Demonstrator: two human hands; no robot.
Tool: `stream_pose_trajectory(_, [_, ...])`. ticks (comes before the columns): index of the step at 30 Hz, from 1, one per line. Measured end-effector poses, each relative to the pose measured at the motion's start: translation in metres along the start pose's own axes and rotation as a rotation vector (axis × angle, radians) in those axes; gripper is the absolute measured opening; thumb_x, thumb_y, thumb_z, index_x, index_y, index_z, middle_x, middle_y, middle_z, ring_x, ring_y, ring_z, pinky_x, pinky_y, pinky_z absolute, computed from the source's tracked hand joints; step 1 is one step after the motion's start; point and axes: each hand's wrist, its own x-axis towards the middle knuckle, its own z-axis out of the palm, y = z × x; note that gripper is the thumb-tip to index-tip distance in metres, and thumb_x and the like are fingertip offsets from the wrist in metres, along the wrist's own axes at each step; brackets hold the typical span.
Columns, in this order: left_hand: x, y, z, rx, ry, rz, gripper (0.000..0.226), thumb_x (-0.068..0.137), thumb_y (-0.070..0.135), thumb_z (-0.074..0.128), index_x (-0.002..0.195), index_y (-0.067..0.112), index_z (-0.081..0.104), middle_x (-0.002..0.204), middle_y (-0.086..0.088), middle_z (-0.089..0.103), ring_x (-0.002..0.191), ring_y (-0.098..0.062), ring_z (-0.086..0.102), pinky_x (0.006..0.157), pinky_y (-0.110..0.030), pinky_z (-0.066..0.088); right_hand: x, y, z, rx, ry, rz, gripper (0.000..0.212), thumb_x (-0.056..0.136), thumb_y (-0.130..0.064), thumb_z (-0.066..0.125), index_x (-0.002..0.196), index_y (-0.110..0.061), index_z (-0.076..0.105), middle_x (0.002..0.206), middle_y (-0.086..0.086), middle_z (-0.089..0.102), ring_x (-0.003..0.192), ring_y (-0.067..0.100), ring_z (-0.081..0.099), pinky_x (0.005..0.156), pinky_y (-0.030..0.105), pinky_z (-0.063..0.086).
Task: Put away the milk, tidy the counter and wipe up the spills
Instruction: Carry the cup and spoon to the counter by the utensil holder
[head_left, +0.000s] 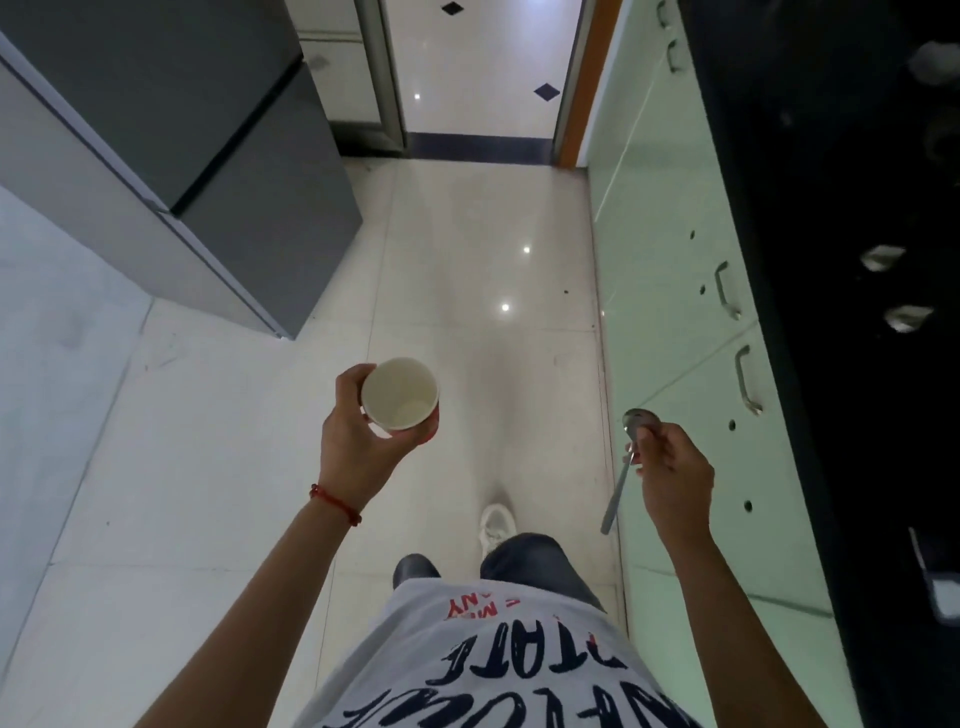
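My left hand (358, 441) grips a paper cup (400, 393), white inside with a red outer wall, held upright over the floor with only a faint residue at its bottom. My right hand (672, 470) pinches a metal spoon (626, 457) near its neck, bowl up and handle hanging down toward the floor. Both hands are out in front of my body, apart from each other. No milk container is in view.
A grey fridge (171, 135) stands at the left. Pale green cabinets (670, 249) with metal handles run along the right under a black counter (857, 208) with dim objects on it. Glossy floor tiles (483, 260) lead to a doorway (483, 67) ahead.
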Motion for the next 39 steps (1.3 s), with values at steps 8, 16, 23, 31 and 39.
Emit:
stream_pose_trajectory(8, [0.103, -0.001, 0.009, 0.048, 0.104, -0.141, 0.076, 0.057, 0.017, 0.086, 0.119, 0.005, 0.043, 0.108, 0.005, 0.048, 0.093, -0.018, 0.051, 0.066, -0.014, 0.043, 0.149, -0.077, 0.065, 0.02, -0.142, -0.061, 0.016, 0.091, -0.017, 0.053, 0.077, -0.021, 0.059, 0.065, -0.008, 0.063, 0.063, 0.002, 0.06, 0.06, 0.01, 0.043])
stream_pose_trajectory(16, [0.265, -0.024, 0.026, 0.048, 0.084, -0.232, 0.075, 0.058, 0.015, 0.086, 0.118, 0.005, 0.043, 0.106, 0.003, 0.048, 0.093, -0.02, 0.051, 0.07, -0.027, 0.046, 0.287, -0.118, 0.146, -0.009, -0.122, -0.049, 0.014, 0.091, -0.015, 0.054, 0.078, -0.018, 0.059, 0.064, -0.001, 0.064, 0.064, 0.002, 0.062, 0.058, 0.012, 0.044])
stream_pose_trajectory(23, [0.44, 0.0, 0.066, -0.009, -0.104, -0.172, 0.083, 0.051, 0.03, 0.088, 0.118, 0.011, 0.042, 0.105, 0.004, 0.05, 0.094, -0.018, 0.052, 0.068, -0.015, 0.045, 0.391, -0.153, 0.173, -0.027, -0.06, 0.091, 0.014, 0.09, -0.022, 0.056, 0.082, -0.014, 0.063, 0.069, 0.005, 0.066, 0.068, 0.003, 0.06, 0.056, 0.007, 0.041])
stream_pose_trajectory(31, [0.596, 0.068, 0.145, -0.04, -0.197, 0.015, 0.075, 0.058, 0.024, 0.086, 0.118, 0.012, 0.042, 0.1, 0.012, 0.049, 0.087, -0.006, 0.052, 0.068, -0.006, 0.043, 0.499, -0.17, 0.172, -0.006, 0.019, 0.159, 0.016, 0.09, -0.026, 0.056, 0.079, -0.014, 0.06, 0.065, 0.001, 0.063, 0.062, -0.003, 0.056, 0.055, 0.008, 0.04])
stream_pose_trajectory(39, [0.703, 0.109, 0.205, 0.026, -0.208, 0.058, 0.077, 0.059, 0.021, 0.084, 0.121, 0.006, 0.041, 0.11, 0.0, 0.048, 0.096, -0.016, 0.051, 0.069, -0.007, 0.041, 0.654, -0.201, 0.171, 0.127, 0.067, 0.113, 0.017, 0.09, -0.021, 0.055, 0.077, -0.031, 0.059, 0.065, -0.013, 0.065, 0.064, 0.005, 0.06, 0.062, 0.016, 0.046])
